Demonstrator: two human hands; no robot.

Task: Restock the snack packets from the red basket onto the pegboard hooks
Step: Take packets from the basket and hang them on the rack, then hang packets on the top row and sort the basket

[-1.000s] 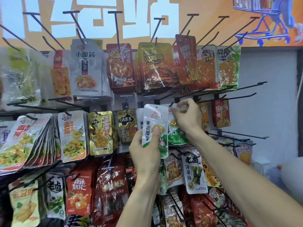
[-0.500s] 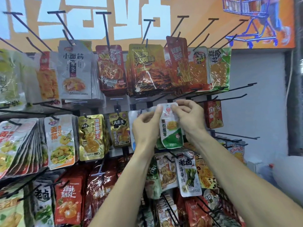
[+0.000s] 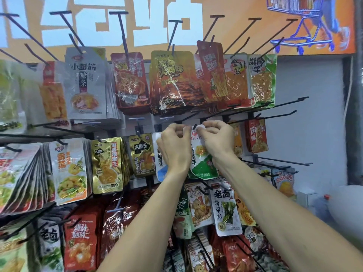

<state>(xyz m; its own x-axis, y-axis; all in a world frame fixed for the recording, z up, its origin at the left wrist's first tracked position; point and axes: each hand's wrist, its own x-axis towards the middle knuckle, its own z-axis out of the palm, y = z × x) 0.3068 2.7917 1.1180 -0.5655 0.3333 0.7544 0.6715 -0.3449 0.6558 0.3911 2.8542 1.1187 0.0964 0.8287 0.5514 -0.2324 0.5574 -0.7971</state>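
A white snack packet with a green bottom [image 3: 202,161] hangs between my hands in the middle row of the pegboard. My left hand [image 3: 175,146] pinches its top left corner and my right hand [image 3: 218,142] pinches its top right corner. The black tip of a peg hook [image 3: 195,126] pokes out at the packet's top edge, between my fingers. Just left of my left hand hangs a white and blue packet [image 3: 160,161], partly hidden by it. The red basket is out of view.
Full hooks of packets fill the board: silver [image 3: 85,83] and red-gold [image 3: 172,81] ones above, gold [image 3: 107,165] ones to the left, a white seaweed packet [image 3: 225,211] below. Bare black hooks [image 3: 275,116] jut out on the right before a grey wall.
Both hands rose with the white and green packet to the hook tip. My left hand shifted from the packet's lower face to its top left corner. The camera moved closer.
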